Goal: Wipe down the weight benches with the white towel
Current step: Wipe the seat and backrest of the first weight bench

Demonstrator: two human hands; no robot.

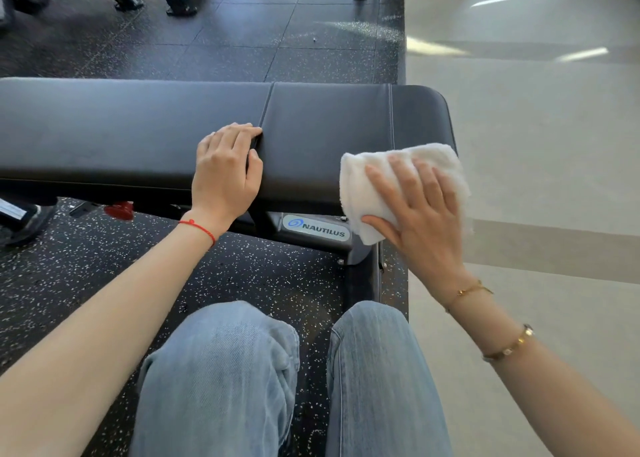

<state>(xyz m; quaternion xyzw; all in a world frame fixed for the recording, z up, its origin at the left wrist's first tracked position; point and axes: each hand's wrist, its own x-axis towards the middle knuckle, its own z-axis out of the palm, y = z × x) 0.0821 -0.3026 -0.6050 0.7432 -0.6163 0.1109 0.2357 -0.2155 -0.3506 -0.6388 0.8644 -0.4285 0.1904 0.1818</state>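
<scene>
A black padded weight bench (pixel 131 124) runs across the view from the left edge to its rounded right end. My left hand (pixel 225 169) rests flat on the pad's near edge, fingers at the gap between the two cushions, holding nothing. A folded white towel (pixel 360 193) is pressed against the bench's near right corner and hangs over its side. My right hand (pixel 419 207) lies spread over the towel with the thumb hooked under its lower edge.
The bench's grey frame (pixel 315 229) carries a Nautilus label below the pad. Speckled black rubber flooring (pixel 86 266) lies under me; pale smooth floor (pixel 536 145) begins just right of the bench. Other machine feet (pixel 181 1) stand at the far top. My knees (pixel 235 370) are close below.
</scene>
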